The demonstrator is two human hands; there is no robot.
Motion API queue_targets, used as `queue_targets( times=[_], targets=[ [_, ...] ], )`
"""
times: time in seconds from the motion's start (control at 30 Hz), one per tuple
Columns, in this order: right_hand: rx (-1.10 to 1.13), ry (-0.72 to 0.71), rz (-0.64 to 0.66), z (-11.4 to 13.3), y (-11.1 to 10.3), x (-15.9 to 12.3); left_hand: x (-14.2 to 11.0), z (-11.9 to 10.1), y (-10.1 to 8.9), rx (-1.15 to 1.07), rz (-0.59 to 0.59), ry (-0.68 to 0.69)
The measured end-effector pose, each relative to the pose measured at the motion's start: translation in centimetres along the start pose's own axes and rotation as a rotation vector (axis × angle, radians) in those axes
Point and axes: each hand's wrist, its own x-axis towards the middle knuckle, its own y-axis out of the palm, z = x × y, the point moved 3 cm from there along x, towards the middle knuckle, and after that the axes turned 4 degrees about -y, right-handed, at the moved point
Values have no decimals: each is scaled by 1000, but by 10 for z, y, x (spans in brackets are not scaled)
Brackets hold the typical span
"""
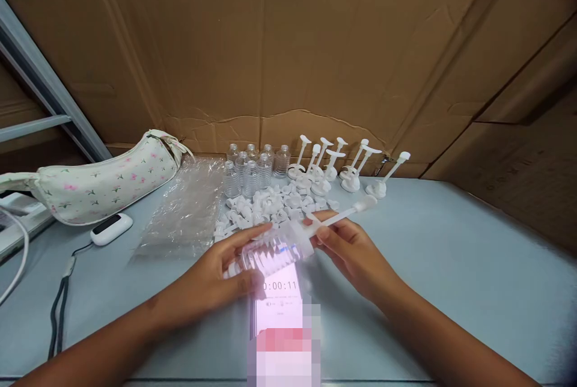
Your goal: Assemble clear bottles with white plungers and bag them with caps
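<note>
My left hand (pixel 205 285) is wrapped round a clear ribbed plastic bottle (pixel 273 250), which lies tilted above a lit phone (pixel 279 312). At the bottle's right end sits a white round piece with a long thin stem (pixel 339 217) and a widened tip. My right hand (pixel 360 258) pinches this white stem piece near its round base, thumb against it. Whether the piece is fastened to the bottle I cannot tell. A small white part shows at the bottle's left end by my left fingers. Just beyond my hands lies a heap of small white plastic parts (pixel 270 207).
Several clear bottles (pixel 251 179) stand at the back, left of several upright white stem pieces (pixel 350 179). A clear plastic bag (pixel 180 213), a floral pouch (pixel 108 179) and a white device with a strap (pixel 111 229) lie leftward. Cardboard (pixel 288 44) walls the back.
</note>
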Motion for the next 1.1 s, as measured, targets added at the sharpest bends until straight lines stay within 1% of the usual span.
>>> queue_targets(
  times=[0.17,0.3,0.4,0.47,0.57,0.63,0.7,0.77,0.87,0.97,1.1],
  targets=[
    [-145,-113,140,6,2,-2,0,-2,5,444,-112,115],
    [-254,-96,160,12,4,-5,-2,0,11,604,-157,201],
    [-247,-75,144,12,5,-6,-3,1,12,681,-207,258],
    [-191,-60,124,8,4,-4,-2,2,10,675,-244,277],
    [-138,3,70,2,-2,0,3,6,2,596,-298,261],
    [-115,43,17,1,-8,4,6,8,-4,557,-369,237],
    [-26,35,-41,5,-14,8,9,8,-9,565,-451,237],
    [77,-1,-98,11,-19,11,9,8,-11,582,-482,226],
    [109,7,-95,15,-21,12,9,9,-9,554,-422,166],
    [13,48,-47,11,-19,10,7,9,-5,521,-365,143],
    [-118,-17,-15,10,-17,6,7,5,-5,449,-336,132]
  ],
)
